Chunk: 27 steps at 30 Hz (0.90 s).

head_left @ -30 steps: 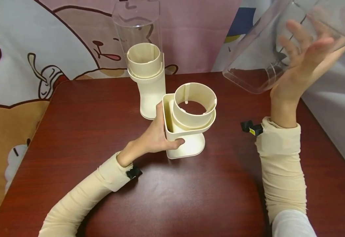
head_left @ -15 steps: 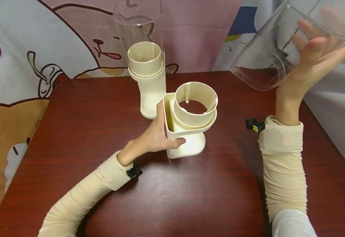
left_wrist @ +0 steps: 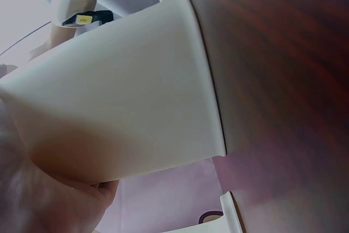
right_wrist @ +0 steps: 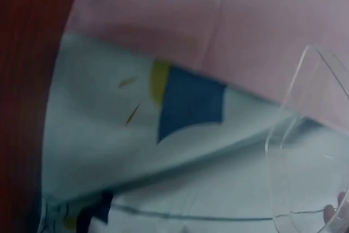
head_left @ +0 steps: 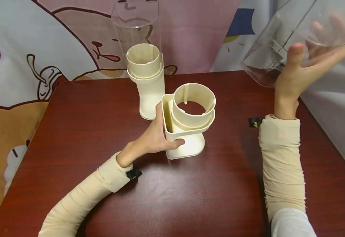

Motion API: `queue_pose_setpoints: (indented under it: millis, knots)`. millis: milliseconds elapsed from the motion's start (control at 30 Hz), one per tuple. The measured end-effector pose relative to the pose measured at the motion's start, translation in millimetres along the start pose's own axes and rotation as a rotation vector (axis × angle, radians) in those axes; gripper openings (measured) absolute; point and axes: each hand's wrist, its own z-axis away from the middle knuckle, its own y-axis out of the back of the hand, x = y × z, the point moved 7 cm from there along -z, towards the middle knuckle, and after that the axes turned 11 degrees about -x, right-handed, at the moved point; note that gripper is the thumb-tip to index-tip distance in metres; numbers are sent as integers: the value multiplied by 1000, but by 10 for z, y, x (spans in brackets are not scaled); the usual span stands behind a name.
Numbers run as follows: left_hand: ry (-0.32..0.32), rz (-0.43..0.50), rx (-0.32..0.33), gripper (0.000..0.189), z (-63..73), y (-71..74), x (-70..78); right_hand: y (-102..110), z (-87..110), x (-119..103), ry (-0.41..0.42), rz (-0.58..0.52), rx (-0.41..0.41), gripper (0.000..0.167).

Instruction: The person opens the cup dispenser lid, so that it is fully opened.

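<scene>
My left hand [head_left: 157, 136] grips a cream plastic stand [head_left: 187, 120] near the table's middle, thumb across its near side. The stand has a round collar on top and a narrow pocket at its left. In the left wrist view, the stand's flat wall [left_wrist: 131, 91] fills the middle. At the upper right, my right hand [head_left: 296, 77] holds a tilted clear plastic container [head_left: 268, 49] in the air, its fingers showing through the wall. That container's rim [right_wrist: 270, 145] appears at the right of the right wrist view, where fingertips barely show.
A second cream stand [head_left: 151, 93] stands behind, with a clear container [head_left: 123, 33] upright around its collar. Both are on the dark red table [head_left: 172, 197]. A printed cloth [head_left: 196, 36] hangs behind the table's back edge.
My right hand has turned and carried the clear container a little up and to the right, away from the stand. The left hand keeps its grip and the stand stays in place.
</scene>
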Motion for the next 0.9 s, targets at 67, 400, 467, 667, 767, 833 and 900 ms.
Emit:
queue_pose_setpoints:
  millis: [67,400,467,667,767,833,900]
  knots:
    - [0,9,-3,116,10,-7,-6,71,-9,69,-17,62,1,181]
    - [-2,-15,10,117,8,2,-27,271,-68,269,-18,104,24,171]
    - [-1,-18,10,117,9,4,-26,286,-68,280,-6,108,29,163]
    - [-6,-27,9,117,14,10,-15,385,-58,383,-86,209,79,144]
    - [-16,-20,10,117,6,11,-9,424,-71,444,-120,217,98,141]
    - [-22,-11,12,117,-4,15,-7,433,-90,478,-109,198,91,140]
    - [-27,-2,12,117,-10,17,-9,444,-102,521,-113,199,82,138]
